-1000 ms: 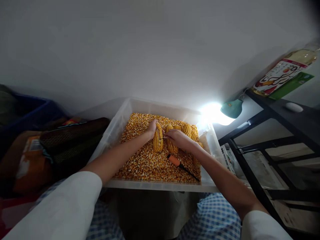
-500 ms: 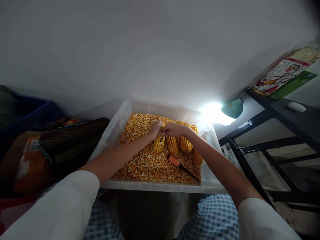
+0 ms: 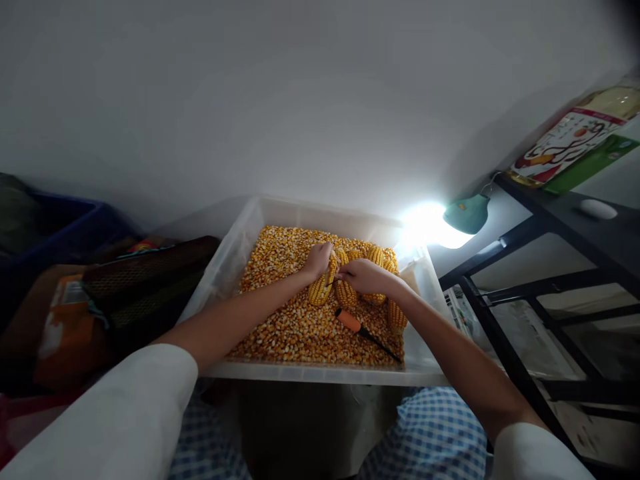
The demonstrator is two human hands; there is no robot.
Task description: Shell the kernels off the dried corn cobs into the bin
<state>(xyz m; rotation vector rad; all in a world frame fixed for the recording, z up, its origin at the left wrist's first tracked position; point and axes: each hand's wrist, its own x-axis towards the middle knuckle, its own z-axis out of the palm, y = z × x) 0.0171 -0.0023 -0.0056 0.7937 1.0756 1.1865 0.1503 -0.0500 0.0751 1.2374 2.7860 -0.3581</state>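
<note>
My left hand (image 3: 319,260) is closed around the upper end of an ear of corn (image 3: 319,292), which leans toward me over the kernels. My right hand (image 3: 364,275) is pinched shut beside it; a thin dark pointed tool (image 3: 331,283) sticks out from its fingertips against the ear. Its handle is hidden in the hand. More ears of corn (image 3: 346,295) lie under and around my right hand. Just nearer to me, an orange-handled tool with a dark shaft (image 3: 349,320) rests on the loose corn kernels (image 3: 285,333).
A translucent plastic bin (image 3: 300,372) holds the kernels and ears. A lit lamp (image 3: 466,217) hangs from a dark shelf frame (image 3: 545,217) on the right, with a bottle (image 3: 565,143) on top. At left are a dark mesh bag (image 3: 145,287) and a blue crate (image 3: 90,217).
Both hands have shifted slightly to the right and a little nearer. The ear in my left hand has tilted, its top leaning right. The orange-handled tool stays where it was.
</note>
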